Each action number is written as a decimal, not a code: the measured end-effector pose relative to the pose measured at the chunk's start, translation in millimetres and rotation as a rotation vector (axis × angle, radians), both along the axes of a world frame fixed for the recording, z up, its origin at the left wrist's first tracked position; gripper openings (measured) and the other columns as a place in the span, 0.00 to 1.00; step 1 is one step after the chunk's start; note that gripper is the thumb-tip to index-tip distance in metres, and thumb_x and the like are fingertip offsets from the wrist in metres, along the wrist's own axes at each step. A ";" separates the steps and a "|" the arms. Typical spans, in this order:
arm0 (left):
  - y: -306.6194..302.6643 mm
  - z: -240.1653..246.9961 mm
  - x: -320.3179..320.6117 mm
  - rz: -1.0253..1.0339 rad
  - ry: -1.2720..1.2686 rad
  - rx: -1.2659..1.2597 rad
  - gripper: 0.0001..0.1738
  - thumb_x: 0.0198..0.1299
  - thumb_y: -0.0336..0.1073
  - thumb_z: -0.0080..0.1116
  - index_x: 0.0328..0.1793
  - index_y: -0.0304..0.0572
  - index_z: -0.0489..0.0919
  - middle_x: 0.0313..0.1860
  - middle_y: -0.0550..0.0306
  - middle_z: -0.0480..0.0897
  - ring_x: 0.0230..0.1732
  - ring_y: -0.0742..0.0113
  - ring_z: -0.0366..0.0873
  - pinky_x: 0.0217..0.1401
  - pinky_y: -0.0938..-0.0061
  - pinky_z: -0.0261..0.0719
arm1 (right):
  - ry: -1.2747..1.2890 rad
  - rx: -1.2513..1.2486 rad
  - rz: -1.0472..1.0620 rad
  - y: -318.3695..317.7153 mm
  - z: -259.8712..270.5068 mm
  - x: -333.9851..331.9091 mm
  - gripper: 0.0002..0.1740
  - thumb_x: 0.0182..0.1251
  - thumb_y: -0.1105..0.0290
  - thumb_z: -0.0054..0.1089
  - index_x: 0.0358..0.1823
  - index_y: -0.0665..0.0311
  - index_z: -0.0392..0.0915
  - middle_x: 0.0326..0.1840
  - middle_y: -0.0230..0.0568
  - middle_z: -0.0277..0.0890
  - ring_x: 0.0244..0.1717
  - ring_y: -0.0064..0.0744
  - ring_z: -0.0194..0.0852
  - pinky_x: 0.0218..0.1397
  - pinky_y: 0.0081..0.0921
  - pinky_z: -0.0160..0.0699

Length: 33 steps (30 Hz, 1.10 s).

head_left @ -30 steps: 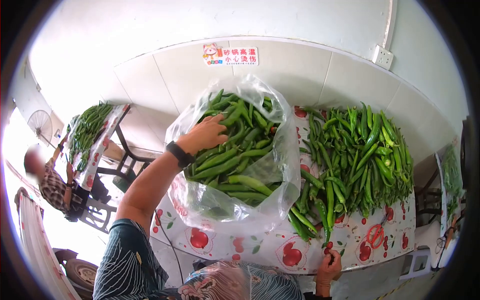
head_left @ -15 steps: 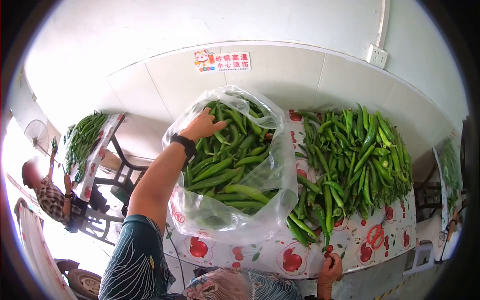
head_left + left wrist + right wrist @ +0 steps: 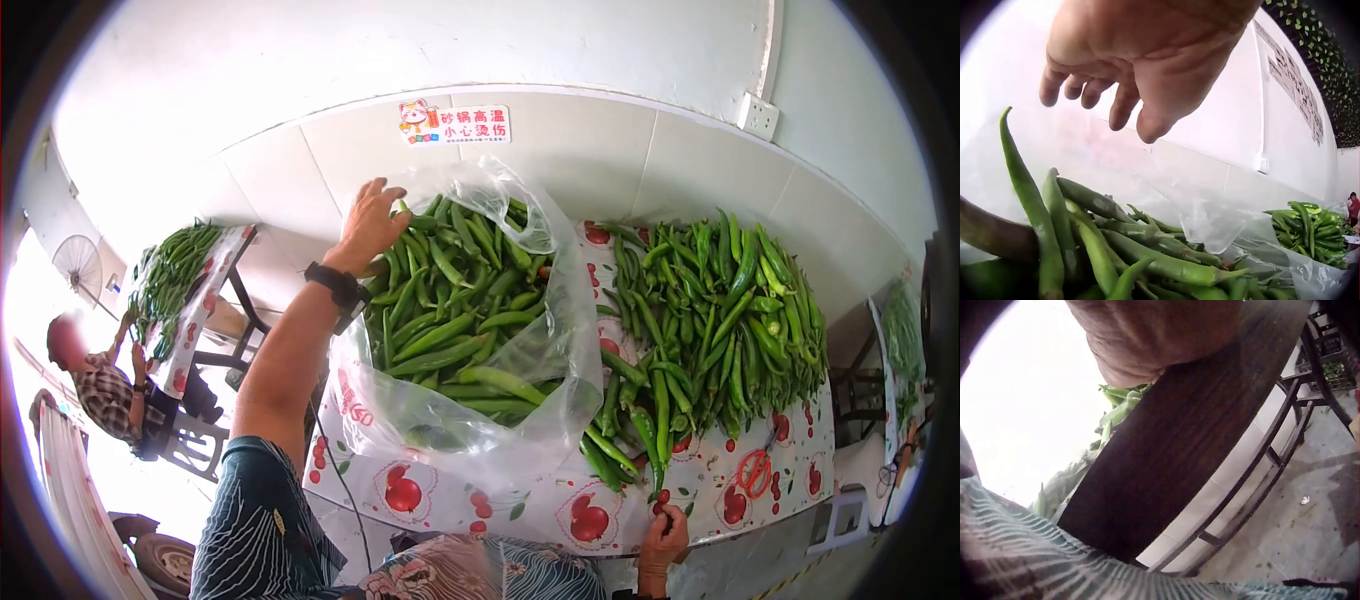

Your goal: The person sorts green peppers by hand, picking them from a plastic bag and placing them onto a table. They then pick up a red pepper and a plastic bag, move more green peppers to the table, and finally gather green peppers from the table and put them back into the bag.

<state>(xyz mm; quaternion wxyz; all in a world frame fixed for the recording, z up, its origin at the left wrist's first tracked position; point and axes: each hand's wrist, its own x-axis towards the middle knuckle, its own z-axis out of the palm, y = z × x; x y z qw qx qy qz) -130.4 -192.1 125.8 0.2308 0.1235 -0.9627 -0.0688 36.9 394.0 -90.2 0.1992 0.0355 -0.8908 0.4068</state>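
My left hand (image 3: pixel 370 225) hovers at the far left rim of a clear plastic bag (image 3: pixel 575 360) full of long green peppers (image 3: pixel 440 335). In the left wrist view its fingers (image 3: pixel 1091 94) hang loosely bent above the peppers (image 3: pixel 1154 256), with nothing between them. My right hand (image 3: pixel 663 540) rests at the table's front edge with loosely bent fingers, close to the tip of a green pepper (image 3: pixel 645 430). Only its heel and wrist (image 3: pixel 1160 337) show in the right wrist view; the fingers are hidden there.
A large pile of green peppers (image 3: pixel 740 310) lies right of the bag on the patterned tablecloth (image 3: pixel 440 510). Red-handled scissors (image 3: pixel 754 472) lie near the front right. At far left a person (image 3: pixel 110 390) sits by another table (image 3: pixel 222 262) heaped with green vegetables. A tiled wall (image 3: pixel 570 130) stands behind.
My left hand has lifted off the peppers and moved back and left to the bag's rim, holding nothing. My right hand has stayed at the table edge.
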 end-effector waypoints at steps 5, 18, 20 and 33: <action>13.2 11.0 21.4 -0.173 0.062 0.075 0.20 0.55 0.37 0.59 0.54 0.39 0.79 0.59 0.44 0.77 0.59 0.48 0.74 0.63 0.62 0.70 | -0.002 0.044 0.003 3.2 -2.9 0.6 0.08 0.61 0.78 0.52 0.41 0.71 0.76 0.37 0.48 0.78 0.37 0.41 0.79 0.43 0.30 0.78; 125.7 28.4 149.7 -0.476 -0.255 0.259 0.21 0.54 0.31 0.59 0.55 0.36 0.78 0.54 0.43 0.80 0.58 0.49 0.77 0.61 0.63 0.74 | -0.041 0.032 0.018 3.6 3.9 0.7 0.08 0.63 0.77 0.53 0.42 0.70 0.76 0.38 0.51 0.79 0.40 0.47 0.79 0.45 0.34 0.78; 152.6 25.4 168.1 -0.570 -0.299 0.311 0.21 0.52 0.28 0.61 0.55 0.37 0.78 0.55 0.43 0.80 0.59 0.49 0.76 0.63 0.63 0.73 | -0.040 0.049 0.011 7.3 -2.5 0.9 0.07 0.63 0.77 0.54 0.42 0.70 0.76 0.38 0.50 0.79 0.39 0.46 0.80 0.45 0.33 0.78; 235.4 -57.5 208.0 -0.832 -0.521 0.559 0.21 0.54 0.30 0.62 0.55 0.43 0.76 0.55 0.48 0.77 0.50 0.49 0.78 0.52 0.64 0.77 | -0.065 -0.050 0.028 2.4 4.3 -1.2 0.07 0.63 0.75 0.57 0.42 0.68 0.78 0.36 0.46 0.81 0.37 0.37 0.80 0.41 0.28 0.78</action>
